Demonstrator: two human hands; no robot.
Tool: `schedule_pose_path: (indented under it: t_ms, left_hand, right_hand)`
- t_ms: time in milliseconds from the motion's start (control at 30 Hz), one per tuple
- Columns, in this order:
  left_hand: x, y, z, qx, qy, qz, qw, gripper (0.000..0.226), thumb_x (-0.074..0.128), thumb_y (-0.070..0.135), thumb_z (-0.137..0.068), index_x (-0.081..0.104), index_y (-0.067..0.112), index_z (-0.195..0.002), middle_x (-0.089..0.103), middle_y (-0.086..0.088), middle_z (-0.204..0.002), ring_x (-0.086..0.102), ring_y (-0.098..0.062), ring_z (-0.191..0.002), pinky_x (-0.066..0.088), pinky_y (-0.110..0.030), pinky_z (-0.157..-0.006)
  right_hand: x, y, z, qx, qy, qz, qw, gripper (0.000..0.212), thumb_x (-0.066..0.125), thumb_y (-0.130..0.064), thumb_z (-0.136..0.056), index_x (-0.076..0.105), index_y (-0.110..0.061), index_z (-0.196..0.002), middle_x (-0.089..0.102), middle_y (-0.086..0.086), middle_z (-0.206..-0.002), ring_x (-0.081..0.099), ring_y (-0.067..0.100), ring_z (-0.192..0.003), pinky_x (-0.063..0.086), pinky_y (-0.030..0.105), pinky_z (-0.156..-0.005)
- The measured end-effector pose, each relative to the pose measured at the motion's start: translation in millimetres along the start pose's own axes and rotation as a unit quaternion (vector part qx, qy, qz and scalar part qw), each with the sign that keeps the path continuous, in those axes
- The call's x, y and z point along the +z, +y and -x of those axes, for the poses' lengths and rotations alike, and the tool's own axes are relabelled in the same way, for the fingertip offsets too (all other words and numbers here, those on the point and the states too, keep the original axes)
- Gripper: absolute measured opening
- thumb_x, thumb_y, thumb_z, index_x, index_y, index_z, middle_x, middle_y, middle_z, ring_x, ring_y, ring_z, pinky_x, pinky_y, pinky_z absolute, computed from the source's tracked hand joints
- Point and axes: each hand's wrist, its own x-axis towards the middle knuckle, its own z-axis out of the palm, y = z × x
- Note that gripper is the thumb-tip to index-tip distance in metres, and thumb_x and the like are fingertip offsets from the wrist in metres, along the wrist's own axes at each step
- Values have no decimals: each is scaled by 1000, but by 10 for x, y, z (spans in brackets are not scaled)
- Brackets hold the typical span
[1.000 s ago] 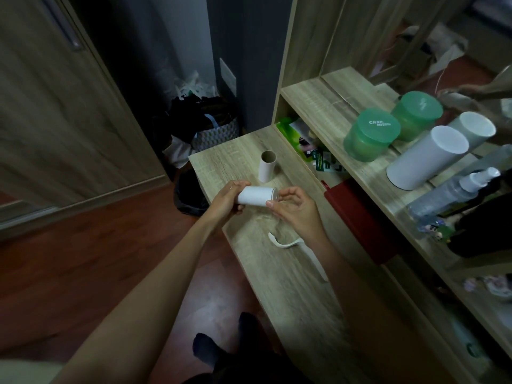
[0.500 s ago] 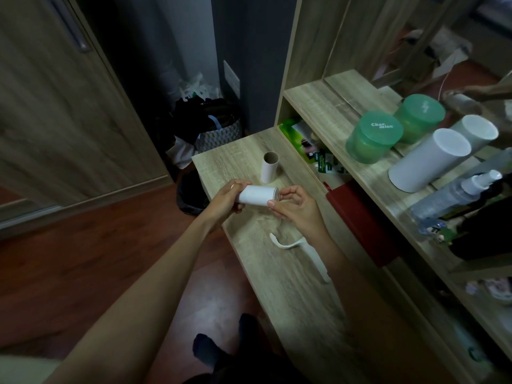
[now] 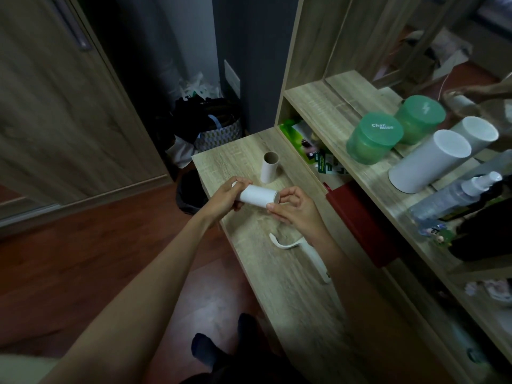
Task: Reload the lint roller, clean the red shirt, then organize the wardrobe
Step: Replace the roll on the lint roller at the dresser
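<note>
Right hand (image 3: 296, 212) fingertips pinch the end of the fresh white lint-roller refill (image 3: 259, 196); left hand (image 3: 225, 196) wraps its other end, above the wooden bench (image 3: 291, 286). Reloading step: next, likely fit it onto the handle (image 3: 302, 249) lying below

Bare forearms, no sleeves; dark sock (image 3: 203, 349) on foot.

- Green jar lid (image 3: 382, 128), on the shelf: white print reads "Char miss", set in two lines.
- Second green jar lid (image 3: 422, 109), just behind the first: white lightning-bolt mark, no words.
- Green packets (image 3: 322, 162) in the compartment under the shelf: white print present, too small to read.
</note>
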Motion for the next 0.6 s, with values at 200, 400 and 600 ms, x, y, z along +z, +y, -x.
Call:
schedule_pose_path:
  t_ms: [200, 400, 600]
  left_hand:
    - [-1, -10, -35, -4, -10, -3, 1000, 17, 47, 23, -99, 62, 17, -99, 53, -6, -85, 45, -12, -56, 37, -23, -50]
    - [12, -3, -55, -8, -17, -8, 1000, 17, 47, 24, -99, 63, 16, -100, 54, -5, -86, 46, -13, -60, 38, -23, -51]
    - [36, -37, -57, -16, -14, 13, 1000, 17, 48, 25, -99, 63, 16, -98, 53, -4, -83, 44, -9, -52, 37, -22, -49]
  right_hand:
    - [-19, -1, -7, 4, -8, -21, 1000, 33, 76, 0, -74, 52, -9, -95, 66, 7, -92, 71, 19, -79, 60, 29, -71]
    - [-39, 13, -35, 3, -21, -23, 1000, 35, 77, 3, -73, 49, -9, -92, 62, 16, -99, 68, 29, -86, 60, 31, -71]
    - [-50, 24, -45, -3, -27, -34, 999, 35, 76, 4, -72, 48, -8, -90, 61, 18, -100, 67, 28, -86, 56, 23, -62]
